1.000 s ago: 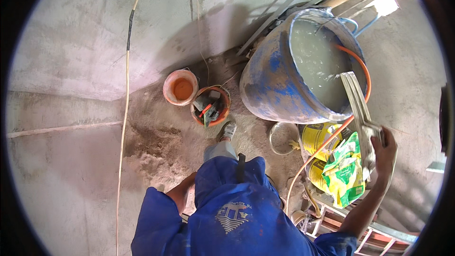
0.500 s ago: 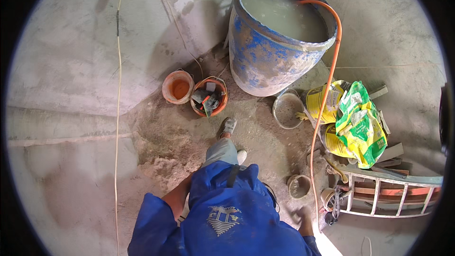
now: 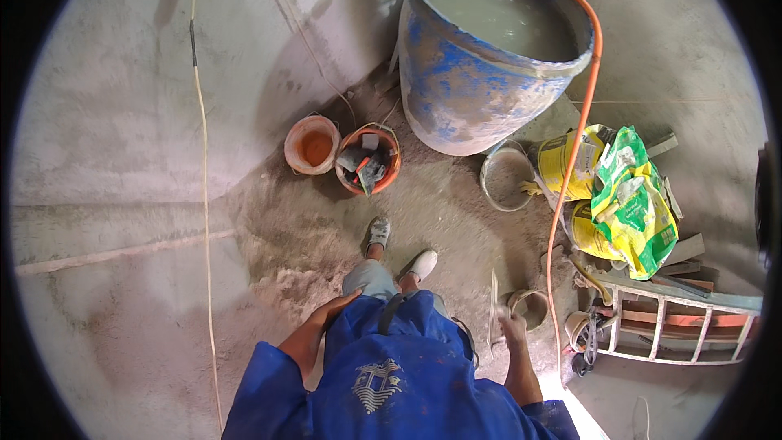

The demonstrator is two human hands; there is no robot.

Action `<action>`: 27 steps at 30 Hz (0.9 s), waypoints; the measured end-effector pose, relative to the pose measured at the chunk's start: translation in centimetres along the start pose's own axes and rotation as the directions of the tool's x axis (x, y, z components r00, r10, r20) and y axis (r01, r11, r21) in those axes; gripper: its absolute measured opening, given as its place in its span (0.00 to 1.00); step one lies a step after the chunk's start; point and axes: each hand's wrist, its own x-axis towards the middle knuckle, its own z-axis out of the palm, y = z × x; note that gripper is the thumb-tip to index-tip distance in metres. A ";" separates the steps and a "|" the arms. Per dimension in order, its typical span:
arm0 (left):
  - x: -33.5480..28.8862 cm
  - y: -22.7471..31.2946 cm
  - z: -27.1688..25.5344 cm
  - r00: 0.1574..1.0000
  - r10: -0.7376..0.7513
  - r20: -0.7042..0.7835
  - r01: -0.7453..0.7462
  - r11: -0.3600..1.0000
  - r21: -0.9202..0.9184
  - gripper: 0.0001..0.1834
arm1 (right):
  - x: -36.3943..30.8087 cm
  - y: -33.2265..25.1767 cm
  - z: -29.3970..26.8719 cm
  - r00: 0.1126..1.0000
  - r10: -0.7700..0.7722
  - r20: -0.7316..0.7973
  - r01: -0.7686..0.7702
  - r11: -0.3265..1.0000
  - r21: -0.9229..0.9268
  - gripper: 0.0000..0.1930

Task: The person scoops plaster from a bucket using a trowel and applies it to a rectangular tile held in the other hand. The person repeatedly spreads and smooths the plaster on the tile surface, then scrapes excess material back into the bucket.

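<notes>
My left hand (image 3: 340, 305) rests on my left thigh, its fingers stretched out with nothing in them. On the other side, my right hand (image 3: 513, 331) is raised in front of my right hip, closed and slightly blurred. A long, thin, pale blade-like tool (image 3: 492, 310), seen almost edge-on, is at this hand; its kind is unclear. Just beyond the hand, a small round bucket (image 3: 531, 308) with a greyish inside stands on the floor, partly hidden by it.
A large blue barrel (image 3: 481, 98) of cloudy water stands ahead, with an orange hose (image 3: 593, 73) over its rim. Two orange buckets (image 3: 313, 144) (image 3: 394, 165) are left, a grey-filled bucket (image 3: 507, 179) right. Yellow pails (image 3: 562, 165), a green-yellow sack (image 3: 635, 212) and a ladder (image 3: 660, 334) lie right.
My right hand has come up and forward, and the thin pale tool now shows beside it. My left hand has moved forward onto my thigh. My right foot has stepped forward.
</notes>
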 end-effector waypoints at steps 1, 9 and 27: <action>0.3 0.0 -0.6 1.000 -0.001 0.010 0.001 1.000 0.008 0.43 | 0.5 -2.7 1.1 0.999 -0.048 -0.006 0.048 0.998 -0.046 0.13; 8.0 -3.7 -7.2 0.973 0.058 0.223 -0.065 0.998 0.022 0.55 | 0.7 -17.9 7.4 0.974 -0.206 0.095 0.225 0.927 -0.300 0.29; 18.7 -4.9 -9.9 0.950 0.284 0.128 -0.277 0.581 0.765 0.50 | 5.1 -34.8 28.5 0.967 0.025 0.254 0.100 0.880 -0.465 0.27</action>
